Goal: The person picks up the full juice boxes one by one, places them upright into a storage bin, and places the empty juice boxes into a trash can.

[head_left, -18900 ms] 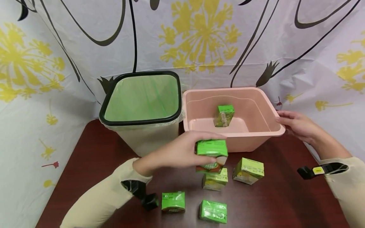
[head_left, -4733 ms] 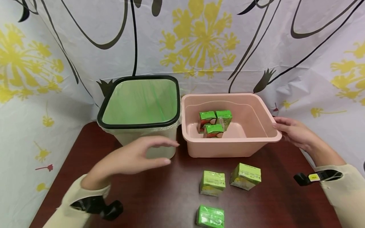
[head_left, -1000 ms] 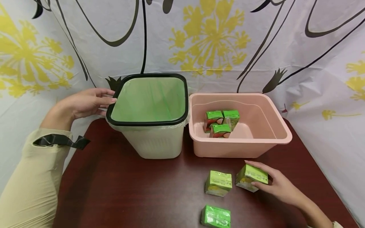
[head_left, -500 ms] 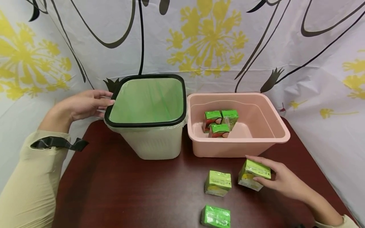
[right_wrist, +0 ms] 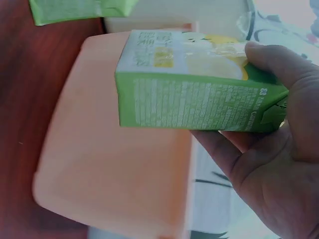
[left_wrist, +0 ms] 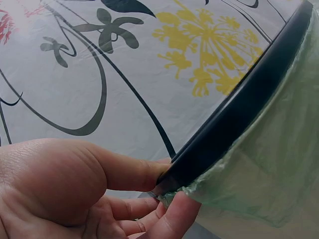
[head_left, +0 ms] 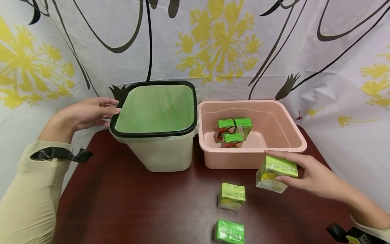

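Note:
In my right hand is a light-green juice carton with yellow fruit on its side, gripped between thumb and fingers. It hangs in front of the pink tub, above the table; the right wrist view shows the carton lengthwise. My left hand pinches the black rim of the lined waste bin, thumb on top and fingers beneath. Inside the tub, 3 green-topped cartons stand together at the left. On the table stands another light-green carton, with a brighter green carton nearer me.
The bin and tub stand side by side at the back of the dark red table. Behind them hangs a white sheet printed with yellow flowers and dark stems. A pale green bag lines the bin.
Over the last second my right hand has lifted the light-green carton off the table, toward the tub. My left hand stays on the bin's rim. Earlier, two more cartons went into the tub.

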`<act>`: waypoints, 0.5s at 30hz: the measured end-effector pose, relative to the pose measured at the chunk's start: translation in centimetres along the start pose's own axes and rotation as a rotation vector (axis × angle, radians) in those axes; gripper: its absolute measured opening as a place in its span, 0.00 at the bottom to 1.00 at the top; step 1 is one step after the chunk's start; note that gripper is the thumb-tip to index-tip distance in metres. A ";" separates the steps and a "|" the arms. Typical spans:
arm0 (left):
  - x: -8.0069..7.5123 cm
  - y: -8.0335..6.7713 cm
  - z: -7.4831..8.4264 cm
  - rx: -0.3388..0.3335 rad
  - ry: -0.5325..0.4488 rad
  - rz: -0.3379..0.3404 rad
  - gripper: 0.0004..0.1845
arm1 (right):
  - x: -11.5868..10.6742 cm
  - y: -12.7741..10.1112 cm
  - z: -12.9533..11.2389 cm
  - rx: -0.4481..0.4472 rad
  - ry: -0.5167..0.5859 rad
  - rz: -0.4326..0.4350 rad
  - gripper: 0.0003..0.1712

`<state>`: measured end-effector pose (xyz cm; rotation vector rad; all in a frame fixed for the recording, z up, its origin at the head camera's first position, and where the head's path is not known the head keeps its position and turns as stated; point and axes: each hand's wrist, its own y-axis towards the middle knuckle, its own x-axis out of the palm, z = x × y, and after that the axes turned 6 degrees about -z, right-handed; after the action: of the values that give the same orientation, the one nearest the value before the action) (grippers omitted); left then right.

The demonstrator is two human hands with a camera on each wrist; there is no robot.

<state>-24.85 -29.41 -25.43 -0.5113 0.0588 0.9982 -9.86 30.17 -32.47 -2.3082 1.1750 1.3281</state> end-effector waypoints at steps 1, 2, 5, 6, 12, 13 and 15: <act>0.0 0.0 0.0 -0.003 0.001 -0.001 0.37 | -0.4 0.4 -0.4 -0.008 -0.002 0.005 0.45; 0.0 0.0 0.0 -0.005 0.004 -0.001 0.37 | -0.8 0.7 -0.7 -0.016 -0.005 0.007 0.45; 0.0 0.0 0.1 -0.009 0.012 0.000 0.37 | -2.0 2.0 -1.7 -0.045 -0.014 0.005 0.45; 0.0 0.0 0.2 -0.010 0.014 0.000 0.37 | -2.4 2.5 -2.1 -0.054 -0.019 0.005 0.45; 0.0 0.0 0.3 -0.013 0.017 -0.007 0.38 | -4.1 5.4 -4.4 -0.063 -0.047 0.012 0.45; 0.0 0.0 0.2 -0.013 0.017 -0.006 0.37 | -4.2 5.9 -4.9 -0.058 -0.057 0.018 0.45; 0.0 0.0 0.2 -0.014 0.016 -0.004 0.37 | -4.4 6.9 -5.8 -0.045 -0.071 0.032 0.44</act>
<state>-24.88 -29.28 -25.24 -0.5321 0.0652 0.9911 -12.55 24.82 -24.39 -2.2615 1.1769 1.4494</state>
